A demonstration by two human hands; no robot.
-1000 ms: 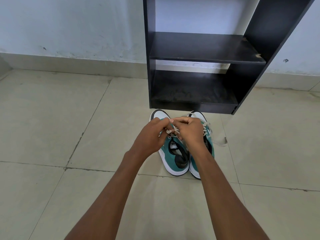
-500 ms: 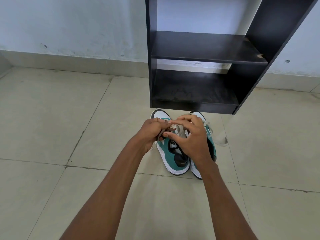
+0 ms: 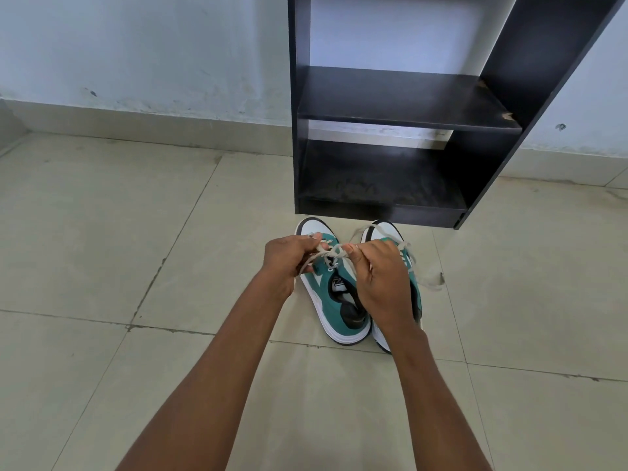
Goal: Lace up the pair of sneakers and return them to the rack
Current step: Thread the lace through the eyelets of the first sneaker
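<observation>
Two teal and white sneakers stand side by side on the tiled floor, toes toward the rack. Over the left sneaker (image 3: 331, 300), my left hand (image 3: 289, 258) and my right hand (image 3: 382, 277) each pinch one end of its pale lace (image 3: 334, 251), pulled taut between them above the tongue. My right hand and forearm cover most of the right sneaker (image 3: 380, 231); its loose lace (image 3: 431, 280) trails onto the floor at the right. The black shoe rack (image 3: 401, 110) stands just beyond the toes, its two visible shelves bare.
The rack backs against a pale wall with a tiled skirting (image 3: 153, 127). Beige floor tiles (image 3: 102, 249) spread to the left, right and toward me.
My hands have drawn apart sideways, the left moving left and the right moving right, stretching the lace of the left sneaker tight between them.
</observation>
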